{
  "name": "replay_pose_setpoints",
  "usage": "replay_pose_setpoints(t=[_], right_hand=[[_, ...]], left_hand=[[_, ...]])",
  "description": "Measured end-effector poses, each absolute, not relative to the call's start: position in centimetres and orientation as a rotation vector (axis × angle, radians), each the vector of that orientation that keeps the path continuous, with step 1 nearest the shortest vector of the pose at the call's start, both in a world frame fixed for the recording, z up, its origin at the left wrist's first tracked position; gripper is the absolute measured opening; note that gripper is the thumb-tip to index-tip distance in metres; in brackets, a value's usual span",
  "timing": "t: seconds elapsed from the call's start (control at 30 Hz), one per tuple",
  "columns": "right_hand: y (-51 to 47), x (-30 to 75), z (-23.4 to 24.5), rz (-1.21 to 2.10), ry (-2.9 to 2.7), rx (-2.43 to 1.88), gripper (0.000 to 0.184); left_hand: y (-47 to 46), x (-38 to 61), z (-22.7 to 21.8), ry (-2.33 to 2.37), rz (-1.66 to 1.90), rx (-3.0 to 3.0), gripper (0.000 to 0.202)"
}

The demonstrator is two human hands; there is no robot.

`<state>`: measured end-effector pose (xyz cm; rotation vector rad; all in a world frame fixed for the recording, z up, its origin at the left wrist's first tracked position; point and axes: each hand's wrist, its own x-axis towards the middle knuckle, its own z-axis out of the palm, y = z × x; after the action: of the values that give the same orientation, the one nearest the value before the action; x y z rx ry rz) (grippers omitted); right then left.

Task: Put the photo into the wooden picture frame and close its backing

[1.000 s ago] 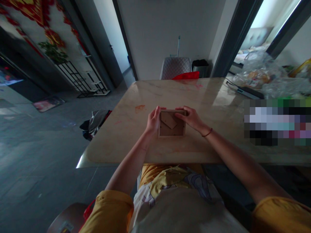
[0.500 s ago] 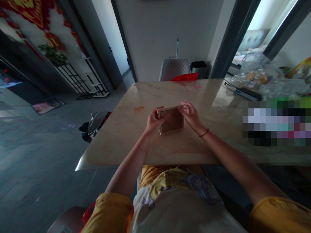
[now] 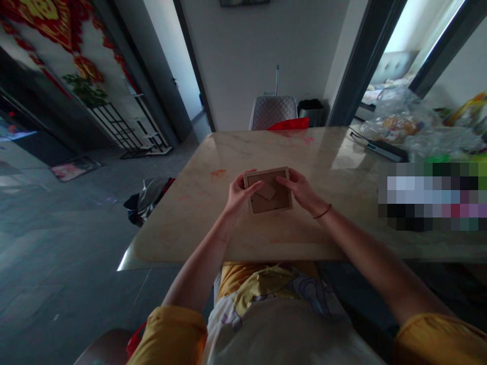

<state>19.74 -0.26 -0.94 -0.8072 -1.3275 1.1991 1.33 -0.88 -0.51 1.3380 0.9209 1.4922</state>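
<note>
A small wooden picture frame [image 3: 271, 204] is held up over the table, its brown back toward me. A lighter diamond-shaped flap shows on that back. My left hand [image 3: 242, 192] grips the frame's left side, thumb lying across the back and fingers behind. On the opposite side my right hand [image 3: 301, 190] closes around the upper right edge, its thumb pressed on the back as well. The frame's front side is hidden from me.
The marble-patterned table [image 3: 182, 228] spreads under my hands. At its right lie a dark elongated device [image 3: 387, 150] with a cable, clear plastic bags [image 3: 403, 116] and a blurred-out patch. Beyond the far edge stands a quilted grey chair [image 3: 274, 112] with red cloth.
The picture frame has turned to face me more squarely, showing more of its back. My right hand has shifted from the top corner to the right side, with its thumb now on the back.
</note>
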Motion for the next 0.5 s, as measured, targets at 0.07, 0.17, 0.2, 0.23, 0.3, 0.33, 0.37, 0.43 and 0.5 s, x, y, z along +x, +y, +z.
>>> replay_pose_setpoints(t=[0.07,0.17,0.2,0.23,0.3,0.33,0.37,0.43,0.5], right_hand=[[-0.5,20.0,-0.7,1.253,-1.332,-0.792,0.037],[-0.5,20.1,-0.8,1.291,-1.347,-0.806,0.037],[-0.4,20.0,-0.9,1.279,-1.352,-0.815,0.037],[-0.2,20.0,-1.1,1.248,-1.354,-0.833,0.037],[0.3,19.7,-1.5,1.134,-1.324,-0.921,0.037],[0.6,19.6,-1.7,1.063,-1.285,-0.992,0.036],[0.8,19.5,-1.9,0.997,-1.23,-1.071,0.034],[1.1,19.4,-2.2,0.949,-1.101,-1.204,0.03],[1.0,19.4,-2.1,1.069,-1.001,-1.243,0.03]], left_hand=[[-0.9,1.2,-0.4,0.898,1.467,1.313,0.052],[-0.8,1.2,-0.4,0.897,1.443,1.338,0.053],[-0.8,1.2,-0.4,0.908,1.448,1.357,0.054],[-0.8,1.3,-0.4,0.926,1.461,1.383,0.054],[-0.8,1.4,-0.4,0.999,1.499,1.455,0.053],[-0.8,1.5,-0.5,1.057,1.517,1.502,0.053],[-0.8,1.6,-0.6,1.126,1.533,1.557,0.053],[-0.8,1.7,-0.8,1.272,1.555,1.678,0.051],[-1.0,1.7,-1.0,1.4,1.556,1.808,0.048]])
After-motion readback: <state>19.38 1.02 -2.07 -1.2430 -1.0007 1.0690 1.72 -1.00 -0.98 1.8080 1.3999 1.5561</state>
